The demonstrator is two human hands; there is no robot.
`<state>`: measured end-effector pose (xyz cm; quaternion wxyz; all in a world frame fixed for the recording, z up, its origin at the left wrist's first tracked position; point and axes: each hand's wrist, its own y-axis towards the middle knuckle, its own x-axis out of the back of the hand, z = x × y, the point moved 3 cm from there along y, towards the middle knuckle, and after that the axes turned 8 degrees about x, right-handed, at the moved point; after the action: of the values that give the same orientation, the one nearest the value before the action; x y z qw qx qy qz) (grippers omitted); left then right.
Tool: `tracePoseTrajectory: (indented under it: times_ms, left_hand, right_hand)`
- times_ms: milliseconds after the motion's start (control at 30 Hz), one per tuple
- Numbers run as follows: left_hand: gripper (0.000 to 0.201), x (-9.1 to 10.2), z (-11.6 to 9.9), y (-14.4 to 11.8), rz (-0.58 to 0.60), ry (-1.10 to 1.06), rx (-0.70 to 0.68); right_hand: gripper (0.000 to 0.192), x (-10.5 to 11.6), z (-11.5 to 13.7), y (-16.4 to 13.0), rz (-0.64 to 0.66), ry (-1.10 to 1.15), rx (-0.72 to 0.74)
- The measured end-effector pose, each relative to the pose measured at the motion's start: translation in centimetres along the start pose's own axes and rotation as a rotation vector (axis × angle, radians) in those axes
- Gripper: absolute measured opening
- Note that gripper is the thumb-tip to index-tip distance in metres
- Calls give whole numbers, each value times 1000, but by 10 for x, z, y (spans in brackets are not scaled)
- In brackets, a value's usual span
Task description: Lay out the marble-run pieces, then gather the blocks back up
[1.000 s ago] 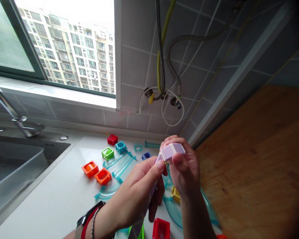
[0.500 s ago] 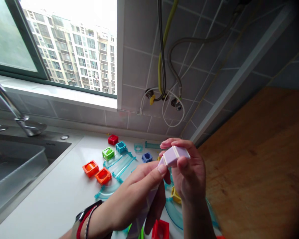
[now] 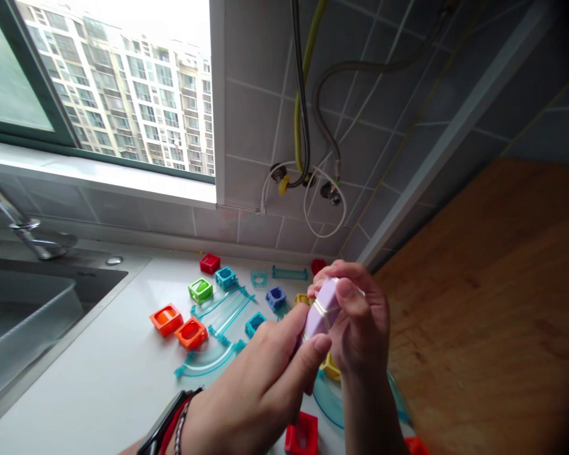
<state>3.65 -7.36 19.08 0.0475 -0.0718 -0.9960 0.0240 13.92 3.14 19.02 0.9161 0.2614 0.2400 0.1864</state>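
Note:
A lavender twisty snake puzzle [image 3: 323, 309] with white seams between its wedge segments is held between both hands above the counter. My left hand [image 3: 275, 373] is closed around its lower part, thumb along the near side, and hides most of that end. Around the upper end, the fingers and thumb of my right hand [image 3: 363, 322] are closed too. Beneath the hands, a red block [image 3: 302, 434] and a yellow block [image 3: 330, 366] rest on the white counter [image 3: 90, 385].
Orange blocks [image 3: 191, 333], a green block [image 3: 200, 290], a red block [image 3: 209, 263] and blue ones lie left of the hands among clear teal track pieces [image 3: 225, 311]. A sink with a plastic bin [image 3: 33, 328] is at left; a wooden panel [image 3: 493, 303] slants at right.
The snake puzzle has turned between my hands, its upper end now pointing more steeply up. My left hand has rolled and covers the lower segments that showed before. The view has shifted slightly.

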Motion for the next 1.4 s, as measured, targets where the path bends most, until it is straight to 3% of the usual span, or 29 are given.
tracePoseTrajectory:
  times_ms: [133, 267, 333, 433, 633, 733, 867, 933, 1033, 1100, 1200, 1300, 1400]
  left_hand:
    - [32, -2, 2, 0, 49, -206, 32]
    - [39, -1, 2, 2, 83, -451, 92]
    - [40, -2, 3, 2, 153, -572, 119]
    - [38, -5, 4, 2, 233, -684, 123]
    - [39, -10, 5, 1, 296, -707, 173]
    - [44, -9, 6, 0, 337, -789, 202]
    - [56, -10, 8, 1, 381, -846, 242]
    - [57, -9, 6, 1, 257, -789, 180]
    - [47, -1, -1, -5, -162, -469, 27]
    - [39, 1, -7, -12, -334, -221, -28]
    - [38, 1, -9, -16, -348, -90, -44]
    - [39, 3, -7, -14, -274, -128, -39]
    - [38, 7, -4, -8, -243, -183, -31]
  right_hand:
    - [12, 0, 9, -2, 30, -119, 184]
    - [19, -10, 25, -6, 174, -140, 387]
    - [20, -15, 29, -8, 223, -89, 402]
    - [20, -18, 30, -10, 192, -4, 378]
    - [36, -12, 22, -7, 122, 25, 416]
    - [24, -9, 21, -6, 206, 40, 396]
    - [22, -12, 24, -8, 364, 95, 356]
    - [23, -11, 22, -5, 285, 58, 346]
    - [28, -4, 15, 1, 77, -28, 294]
    - [30, -1, 11, 3, 33, -39, 242]
    - [38, -1, 11, 3, 87, -61, 141]
    - [33, -4, 15, -1, 196, -177, 18]
    - [29, -5, 20, -4, 268, -259, -12]
